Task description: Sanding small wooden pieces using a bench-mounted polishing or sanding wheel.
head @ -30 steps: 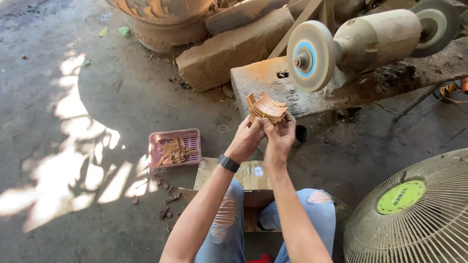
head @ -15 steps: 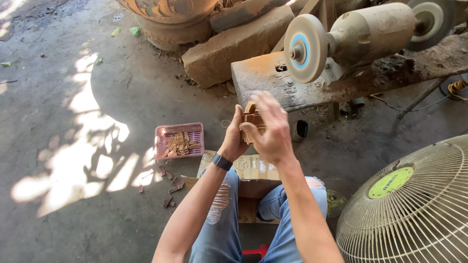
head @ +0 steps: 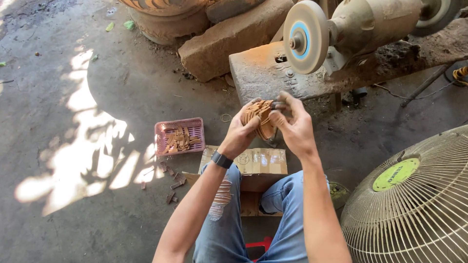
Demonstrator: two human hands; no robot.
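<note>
Gripping a fanned stack of thin brown wooden strips (head: 258, 119), the left hand (head: 242, 132) is closed around it from below and behind, at chest height just in front of the bench grinder (head: 351, 29). The right hand (head: 292, 124) is set against the stack's right edge, fingers (head: 280, 104) pinched on the topmost pieces. A dark wristband (head: 222, 159) is worn on the left wrist.

Handling, as judged: the strips look light and stiff, flat and dry, probably easy to splay or let slip sideways out of a loose bundle; thin enough to snap if bent. The surest hold would be across the flat faces near the middle, squeezed as one pack, not by the ends.

Count: one stack in hand, the number of strips not countable, perhaps a dozen or more. One pink plastic basket (head: 166, 127) on the concrete floor (head: 73, 146), partly filled with similar strips. Several loose pieces (head: 171, 184) scattered beside it. One cardboard box (head: 258, 163) between the knees. One grinding wheel (head: 304, 36) fully seen, a second partly cut off at the frame's top right. One fan guard (head: 414, 204) at lower right. One stone block (head: 229, 41) behind the bench.
</note>
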